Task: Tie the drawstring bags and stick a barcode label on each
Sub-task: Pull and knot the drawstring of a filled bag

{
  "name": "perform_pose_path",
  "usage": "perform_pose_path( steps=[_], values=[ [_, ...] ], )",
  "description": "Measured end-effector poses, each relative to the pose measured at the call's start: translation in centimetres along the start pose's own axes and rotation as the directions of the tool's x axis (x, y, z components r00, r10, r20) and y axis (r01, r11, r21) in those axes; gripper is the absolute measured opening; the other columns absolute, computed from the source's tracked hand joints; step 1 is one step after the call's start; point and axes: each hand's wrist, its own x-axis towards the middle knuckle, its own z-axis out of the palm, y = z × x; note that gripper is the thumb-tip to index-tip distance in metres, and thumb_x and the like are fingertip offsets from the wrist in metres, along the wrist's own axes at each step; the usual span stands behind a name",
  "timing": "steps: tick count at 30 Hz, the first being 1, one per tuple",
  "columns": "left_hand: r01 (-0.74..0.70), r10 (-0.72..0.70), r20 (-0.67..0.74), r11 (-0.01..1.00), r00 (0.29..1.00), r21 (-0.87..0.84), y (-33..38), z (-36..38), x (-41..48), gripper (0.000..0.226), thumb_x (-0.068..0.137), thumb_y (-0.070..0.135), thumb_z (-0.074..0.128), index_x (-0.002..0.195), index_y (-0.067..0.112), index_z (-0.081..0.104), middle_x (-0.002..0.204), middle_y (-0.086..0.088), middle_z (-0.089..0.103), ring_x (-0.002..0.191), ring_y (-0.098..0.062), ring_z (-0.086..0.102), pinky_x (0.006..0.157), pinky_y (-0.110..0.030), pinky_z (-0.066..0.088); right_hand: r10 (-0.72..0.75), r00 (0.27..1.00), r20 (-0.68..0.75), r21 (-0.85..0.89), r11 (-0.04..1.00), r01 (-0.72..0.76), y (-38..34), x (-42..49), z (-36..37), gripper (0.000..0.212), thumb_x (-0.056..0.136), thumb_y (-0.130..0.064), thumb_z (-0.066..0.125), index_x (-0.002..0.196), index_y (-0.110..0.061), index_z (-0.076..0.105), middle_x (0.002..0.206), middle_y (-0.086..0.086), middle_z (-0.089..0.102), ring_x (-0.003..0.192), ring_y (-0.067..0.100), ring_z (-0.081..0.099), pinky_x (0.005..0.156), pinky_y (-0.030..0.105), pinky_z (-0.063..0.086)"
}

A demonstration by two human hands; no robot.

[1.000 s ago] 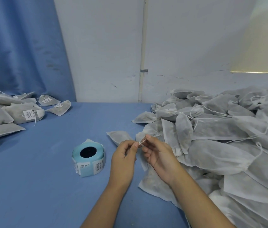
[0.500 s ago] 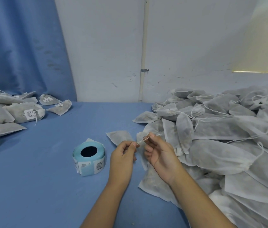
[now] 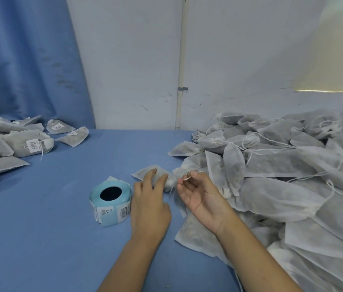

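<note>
Drawstring bag [image 3: 155, 174], a small white non-woven pouch with a lumpy fill, lies on the blue counter [image 3: 50, 239] near its middle, at the left fringe of the big heap of untied bags [image 3: 282, 186] that covers the counter's right side. The left hand [image 3: 149, 204] rests palm down on it, fingers [image 3: 152, 175] spread and pressing the pouch flat rather than clenched around it. The right hand [image 3: 203, 196] is turned palm up just beside the gathered neck [image 3: 173, 182], and its thumb and fingertips pinch the thin white drawstring [image 3: 187, 178]; the other fingers hang loosely curled. Whether a knot is already formed at the neck cannot be told. Judging by its look, the bag is light and soft, the fabric crumples easily and the fill shifts under pressure, so the body is best pinned or held just below the neck while the cord is pulled. The cord is fine and could slip, so a firm pinch near its end seems right. The barcode label roll [image 3: 110, 200] stands on its side just left of the left hand, with printed labels facing the near edge. Finished bags carrying labels [image 3: 27, 144] lie along the counter's far left edge, well apart from the heap.
</note>
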Motion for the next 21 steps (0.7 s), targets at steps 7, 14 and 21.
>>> perform_pose_path(
  steps=[7, 14, 21],
  values=[
    [0.065, -0.133, -0.160, 0.926, 0.978, -0.371, 0.5, -0.2, 0.1, 0.022, 0.094, 0.006, 0.054, 0.114, 0.007, 0.062, 0.133, -0.005, 0.056, 0.130, -0.019, 0.044, 0.095, -0.007, 0.023, 0.004, 0.989, 0.145, 0.083, 0.996, -0.016, -0.2, -0.3, 0.1, 0.026, 0.048, -0.003, 0.088, 0.065, -0.004, 0.067, 0.068, 0.007, 0.063, 0.072, 0.022, 0.070, 0.065, 0.027, 0.059],
    [0.055, -0.375, -0.299, 0.699, 0.877, -0.713, 1.9, -2.0, 0.8, 0.031, 0.096, 0.010, 0.048, 0.088, 0.039, 0.046, 0.079, 0.015, 0.057, 0.072, 0.005, 0.053, 0.063, -0.007, 0.039, 0.016, 0.999, 0.052, -0.054, 0.998, -0.013, -0.1, -0.4, 0.2, 0.010, 0.070, -0.004, 0.062, 0.066, -0.013, 0.063, 0.074, 0.006, 0.069, 0.075, 0.020, 0.072, 0.060, 0.023, 0.057],
    [0.087, -0.597, -0.271, 0.501, 0.756, -0.861, 2.1, -2.4, 2.1, 0.026, 0.096, 0.008, 0.049, 0.087, 0.032, 0.049, 0.083, 0.003, 0.059, 0.071, 0.000, 0.055, 0.062, -0.007, 0.041, -0.115, 0.991, -0.067, -0.322, 0.943, 0.088, 0.7, 0.1, 0.6, 0.016, 0.074, 0.001, 0.065, 0.068, -0.014, 0.063, 0.067, -0.003, 0.059, 0.062, 0.007, 0.050, 0.062, 0.018, 0.037]
  ],
)
